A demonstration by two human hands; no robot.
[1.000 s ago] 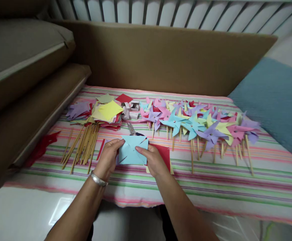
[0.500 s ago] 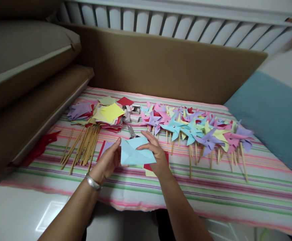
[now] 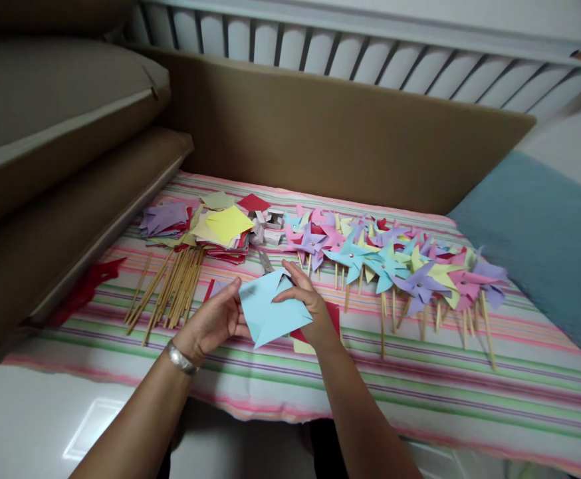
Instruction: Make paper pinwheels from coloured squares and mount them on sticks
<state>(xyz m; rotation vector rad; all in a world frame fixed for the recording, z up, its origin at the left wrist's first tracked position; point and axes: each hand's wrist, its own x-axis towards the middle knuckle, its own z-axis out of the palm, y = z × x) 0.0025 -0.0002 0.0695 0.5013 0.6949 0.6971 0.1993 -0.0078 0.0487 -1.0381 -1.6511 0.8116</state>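
sticks [image 3: 171, 286] left of paper square [image 3: 270, 309] | pinwheels [image 3: 395, 263] right | paper stack [image 3: 221, 226] behind sticks

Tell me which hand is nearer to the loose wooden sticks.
Left. The left hand is just right of the sticks, holding the blue paper; the right hand is on the paper's far side, farther away.

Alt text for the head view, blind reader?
Two bare hands hold a light blue paper square over a striped cloth, the left hand at its left edge, the right hand pinching a top corner. Behind lie wooden sticks, a stack of coloured paper and a row of paper pinwheels.
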